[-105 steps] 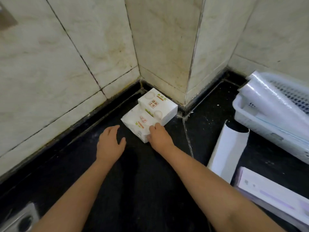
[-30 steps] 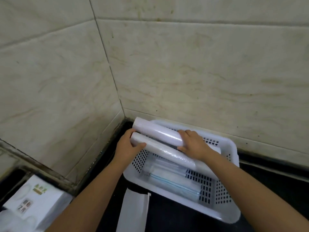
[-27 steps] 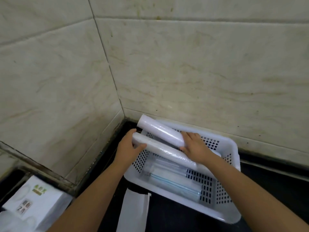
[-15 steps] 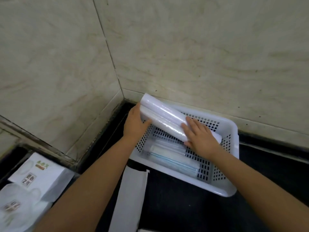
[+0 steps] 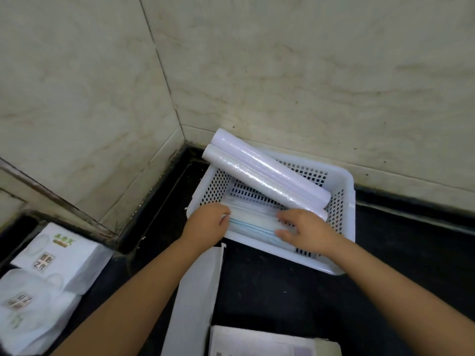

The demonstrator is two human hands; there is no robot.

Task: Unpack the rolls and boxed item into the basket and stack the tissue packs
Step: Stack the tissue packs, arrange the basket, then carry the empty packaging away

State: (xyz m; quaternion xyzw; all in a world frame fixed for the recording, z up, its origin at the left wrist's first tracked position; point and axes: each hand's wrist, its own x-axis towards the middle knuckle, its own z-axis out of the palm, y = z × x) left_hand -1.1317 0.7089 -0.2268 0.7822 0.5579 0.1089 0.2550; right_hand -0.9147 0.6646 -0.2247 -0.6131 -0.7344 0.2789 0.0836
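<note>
A white perforated basket stands on the dark floor against the wall. Two shiny white rolls lie side by side in it, slanting, their left ends propped on the basket's far-left corner. Below them, in the basket's near half, lies a flat clear-wrapped pack with pale blue edges. My left hand grips its left end and my right hand holds its right end between thumb and fingers. Two white tissue packs sit at lower left, one overlapping the other.
An empty white paper sleeve lies on the floor just in front of the basket. A white printed box shows at the bottom edge. Tiled walls form a corner just left of the basket.
Both hands have let go of the two rolls, which now rest together in the basket. The hands have dropped to the flat pack in the basket's near half.
</note>
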